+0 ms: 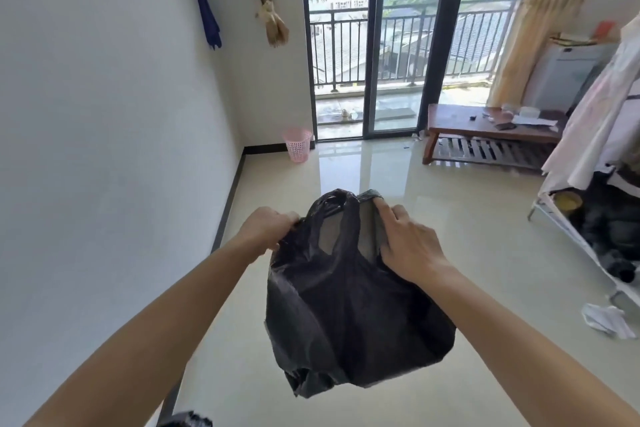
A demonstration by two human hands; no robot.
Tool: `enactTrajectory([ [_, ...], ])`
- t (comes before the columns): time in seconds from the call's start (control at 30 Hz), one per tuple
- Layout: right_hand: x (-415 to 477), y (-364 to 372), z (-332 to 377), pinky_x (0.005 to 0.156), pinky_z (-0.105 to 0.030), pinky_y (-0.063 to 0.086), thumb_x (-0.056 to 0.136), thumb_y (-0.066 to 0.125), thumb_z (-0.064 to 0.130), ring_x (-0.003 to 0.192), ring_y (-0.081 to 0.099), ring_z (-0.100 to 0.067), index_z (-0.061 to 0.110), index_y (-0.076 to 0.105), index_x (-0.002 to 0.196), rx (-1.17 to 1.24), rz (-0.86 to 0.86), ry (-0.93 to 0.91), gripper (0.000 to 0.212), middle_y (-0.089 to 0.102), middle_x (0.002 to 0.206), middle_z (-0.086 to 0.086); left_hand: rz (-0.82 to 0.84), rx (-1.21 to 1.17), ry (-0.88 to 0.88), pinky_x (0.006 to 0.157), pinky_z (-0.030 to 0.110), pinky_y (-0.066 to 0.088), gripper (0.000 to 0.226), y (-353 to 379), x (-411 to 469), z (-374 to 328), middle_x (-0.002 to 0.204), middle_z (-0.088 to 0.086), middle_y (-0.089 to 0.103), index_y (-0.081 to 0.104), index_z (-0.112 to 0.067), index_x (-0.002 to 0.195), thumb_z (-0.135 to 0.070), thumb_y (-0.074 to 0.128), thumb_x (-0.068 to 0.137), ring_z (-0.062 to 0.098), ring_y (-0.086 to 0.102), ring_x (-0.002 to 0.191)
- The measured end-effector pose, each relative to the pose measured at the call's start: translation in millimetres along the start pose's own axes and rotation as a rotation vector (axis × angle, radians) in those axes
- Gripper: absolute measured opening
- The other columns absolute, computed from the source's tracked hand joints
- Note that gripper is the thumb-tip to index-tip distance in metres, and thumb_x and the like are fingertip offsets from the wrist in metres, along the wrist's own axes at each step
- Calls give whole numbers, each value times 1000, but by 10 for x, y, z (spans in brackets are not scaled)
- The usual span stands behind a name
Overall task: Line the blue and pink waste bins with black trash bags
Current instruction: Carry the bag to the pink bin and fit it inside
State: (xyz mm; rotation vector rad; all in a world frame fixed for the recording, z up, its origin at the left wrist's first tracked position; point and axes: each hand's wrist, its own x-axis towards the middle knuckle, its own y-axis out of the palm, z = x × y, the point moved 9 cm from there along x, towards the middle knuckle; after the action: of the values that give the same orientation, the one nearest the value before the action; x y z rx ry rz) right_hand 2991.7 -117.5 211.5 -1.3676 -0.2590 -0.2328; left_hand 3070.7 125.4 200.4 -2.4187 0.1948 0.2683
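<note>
black trash bag [349, 305] held in air, near centre; left hand [268, 229] and right hand [408, 243] both pinch its mouth. pink bin [297, 145] far left, unlined. advise: spread mouth fully w/ both hands before reaching bin.

A: What are you holding there?

B: You've got a black trash bag [349, 305] of thin plastic film, crinkled, with a dull sheen; near its handles it thins to see-through grey.

A: And the floor [398, 184]?

B: Pale tile, polished glossy; you can see window light mirrored in it.

A: The pink bin [297, 144]?

B: Perforated plastic, lattice-walled, matt.

A: The low surface [485, 128] to your right?

B: Dark brown wood, smooth top, slatted shelf beneath.

A: Anything else?

B: Matt painted wall [104, 114], woven cloth curtains [540, 21], dark metal balcony railing [398, 45], crumpled white paper [604, 319].
</note>
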Motion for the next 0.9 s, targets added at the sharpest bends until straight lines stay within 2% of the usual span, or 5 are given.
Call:
enactTrajectory([
  [0.13, 1336, 251, -19, 64, -40, 44, 93, 46, 22, 85, 62, -35, 26, 17, 152, 10, 22, -75, 66, 54, 118, -9, -63, 322, 37, 49, 24, 42, 54, -381, 1070, -336, 50, -5, 65, 70, -16, 58, -68, 61, 72, 13, 62, 52],
  [0.27, 2631, 630, -51, 63, -37, 42, 87, 50, 20, 88, 60, -33, 24, 19, 151, -18, 43, -141, 71, 54, 116, -9, 102, 605, 71, 56, 31, 53, 35, -402, 2150, -414, 75, -1, 68, 62, -23, 85, -46, 69, 59, 17, 66, 70],
  [0.47, 4713, 1469, -273, 67, -40, 49, 84, 53, 20, 88, 62, -32, 24, 19, 151, -36, 44, -161, 76, 55, 116, -10, 259, 346, 52, 81, 37, 55, 98, -410, 4116, -392, 121, 6, 55, 30, -16, 136, -29, 86, 56, 25, 59, 101],
  [0.67, 6660, 2056, -614, 65, -40, 53, 84, 55, 25, 81, 63, -29, 26, 16, 151, -7, 64, -94, 78, 56, 112, -9, 9, 237, 183, 92, 42, 49, 78, -1039, 6200, -955, 127, 15, 57, 30, -17, 146, 7, 47, 74, 34, 55, 112],
  [0.9, 8421, 2880, -1285, 59, -36, 43, 84, 60, 30, 83, 63, -33, 29, 1, 151, -67, 191, -13, 89, 54, 114, -9, -136, 288, 214, 100, 36, 40, 77, -1171, 8430, -1619, 144, 13, 48, 30, -14, 149, 7, 44, 76, 33, 47, 129],
])
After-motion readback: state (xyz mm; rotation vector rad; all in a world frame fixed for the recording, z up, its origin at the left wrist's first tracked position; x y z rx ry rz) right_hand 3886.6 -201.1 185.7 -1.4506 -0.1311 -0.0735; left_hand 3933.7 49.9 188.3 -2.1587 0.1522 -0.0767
